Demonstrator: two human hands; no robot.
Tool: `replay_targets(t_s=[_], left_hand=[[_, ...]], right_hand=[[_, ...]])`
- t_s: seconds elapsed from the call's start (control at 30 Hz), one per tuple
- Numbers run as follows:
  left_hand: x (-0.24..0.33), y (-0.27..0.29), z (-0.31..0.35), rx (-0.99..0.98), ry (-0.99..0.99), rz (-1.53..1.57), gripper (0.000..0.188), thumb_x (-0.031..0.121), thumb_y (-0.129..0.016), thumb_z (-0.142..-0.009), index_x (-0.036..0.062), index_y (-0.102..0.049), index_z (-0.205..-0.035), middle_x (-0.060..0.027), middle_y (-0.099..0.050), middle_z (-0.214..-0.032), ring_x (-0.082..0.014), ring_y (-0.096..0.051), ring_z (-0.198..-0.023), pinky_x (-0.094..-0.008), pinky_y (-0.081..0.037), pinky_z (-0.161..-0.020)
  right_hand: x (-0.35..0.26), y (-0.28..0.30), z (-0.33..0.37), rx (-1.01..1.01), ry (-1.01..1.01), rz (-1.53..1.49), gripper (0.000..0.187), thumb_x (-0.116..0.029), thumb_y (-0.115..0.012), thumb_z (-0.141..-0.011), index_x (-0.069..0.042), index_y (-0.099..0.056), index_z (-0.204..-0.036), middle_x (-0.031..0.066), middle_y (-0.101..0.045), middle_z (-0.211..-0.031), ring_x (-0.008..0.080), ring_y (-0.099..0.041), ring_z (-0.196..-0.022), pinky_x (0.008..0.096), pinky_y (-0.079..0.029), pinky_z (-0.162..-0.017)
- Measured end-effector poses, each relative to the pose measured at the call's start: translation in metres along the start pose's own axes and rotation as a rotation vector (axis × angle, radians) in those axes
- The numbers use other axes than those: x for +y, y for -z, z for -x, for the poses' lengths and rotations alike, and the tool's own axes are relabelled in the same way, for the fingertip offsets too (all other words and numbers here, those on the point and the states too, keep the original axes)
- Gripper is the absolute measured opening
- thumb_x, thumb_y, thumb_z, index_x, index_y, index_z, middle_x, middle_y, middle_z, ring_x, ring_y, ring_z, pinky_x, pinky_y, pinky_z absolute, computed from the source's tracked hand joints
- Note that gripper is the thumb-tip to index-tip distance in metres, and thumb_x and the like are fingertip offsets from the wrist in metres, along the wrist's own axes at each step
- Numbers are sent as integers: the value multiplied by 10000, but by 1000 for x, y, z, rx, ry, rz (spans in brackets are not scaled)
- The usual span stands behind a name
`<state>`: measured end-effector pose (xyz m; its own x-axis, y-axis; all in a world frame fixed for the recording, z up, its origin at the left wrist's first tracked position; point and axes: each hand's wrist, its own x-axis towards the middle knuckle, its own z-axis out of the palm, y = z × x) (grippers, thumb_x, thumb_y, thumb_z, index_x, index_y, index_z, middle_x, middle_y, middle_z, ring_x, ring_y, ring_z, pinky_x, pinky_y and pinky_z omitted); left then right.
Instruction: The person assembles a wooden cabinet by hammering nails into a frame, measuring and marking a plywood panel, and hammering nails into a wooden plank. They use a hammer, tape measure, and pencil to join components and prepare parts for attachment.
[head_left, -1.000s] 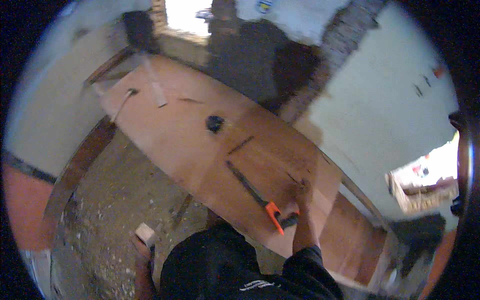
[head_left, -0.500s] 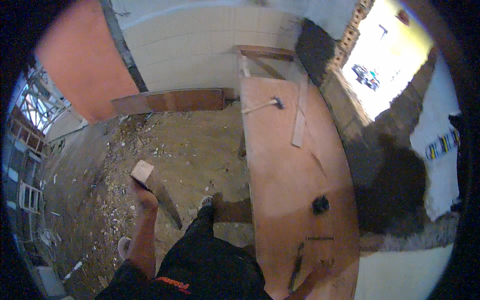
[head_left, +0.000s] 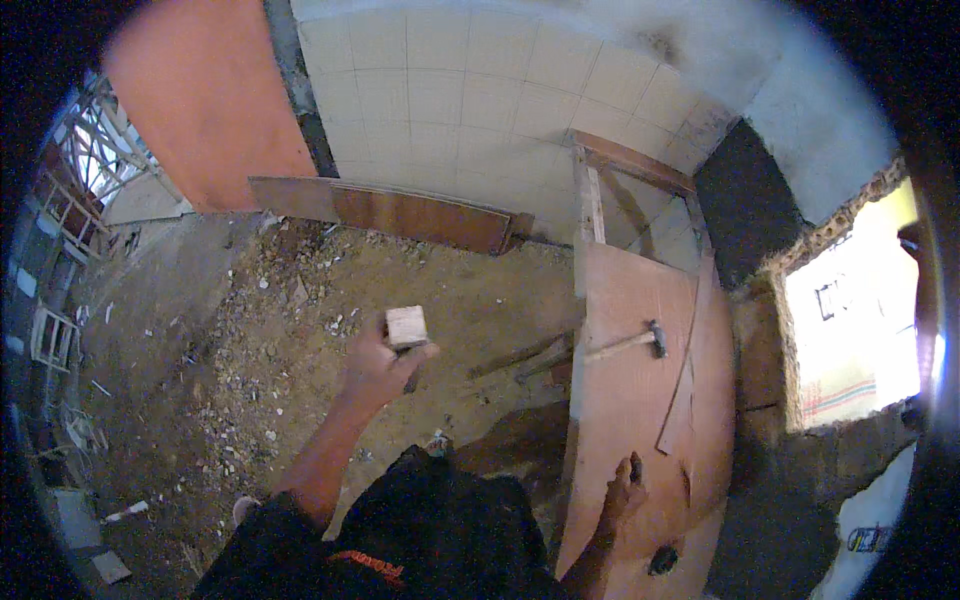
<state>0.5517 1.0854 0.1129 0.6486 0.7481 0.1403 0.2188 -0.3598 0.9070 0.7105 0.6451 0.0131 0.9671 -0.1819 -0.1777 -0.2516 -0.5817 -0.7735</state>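
My left hand [head_left: 378, 365] grips a piece of timber [head_left: 406, 326] near its top, above the dirt floor. Its pale square end faces up at me, and most of its length is hidden. My right hand [head_left: 622, 497] is closed over the reddish-brown wooden panel [head_left: 620, 400], round a small dark object [head_left: 636, 466] whose kind I cannot make out. On the panel, beyond that hand, lies a hammer [head_left: 632, 344] with a pale handle and dark head. A thin wooden strip [head_left: 680, 405] lies to its right. Nearer me is a black roundish object [head_left: 663, 558].
Rubble [head_left: 250, 350] litters the dirt floor on the left. A long low board [head_left: 420, 215] leans along the tiled wall [head_left: 450, 110]. The panel's wooden frame [head_left: 630, 160] reaches that wall. At right is a rough-edged wall opening [head_left: 850, 310]; an orange panel [head_left: 210, 100] stands far left.
My left hand has raised the timber and moved it right, turning its end toward me. My right hand has moved forward over the panel. The view has shifted, so the panel appears farther right.
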Motion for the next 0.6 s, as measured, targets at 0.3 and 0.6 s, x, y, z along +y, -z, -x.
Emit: replay_targets(t_s=[0.3, 0.6], left_hand=[[-30, -87, -178, 34, 14, 0, 571, 277, -904, -704, 23, -601, -1116, -124, -730, -950, -254, -714, -906, -385, -552, -797], [-16, -204, -392, -3, -77, 109, 612, 334, -901, -730, 12, -599, -1154, -121, -718, -1030, -218, -695, -971, -372, -556, -877]], right_hand=[[-88, -97, -103, 194, 247, -67, 388, -263, -603, -995, -28, -642, -1301, 104, -714, -1093, 187, -661, -915, 310, -519, -681], [-220, -206, -261, 377, 351, 184, 364, -220, -587, -1007, -21, -615, -1310, 181, -671, -1255, 342, -644, -1112, 421, -510, -925]])
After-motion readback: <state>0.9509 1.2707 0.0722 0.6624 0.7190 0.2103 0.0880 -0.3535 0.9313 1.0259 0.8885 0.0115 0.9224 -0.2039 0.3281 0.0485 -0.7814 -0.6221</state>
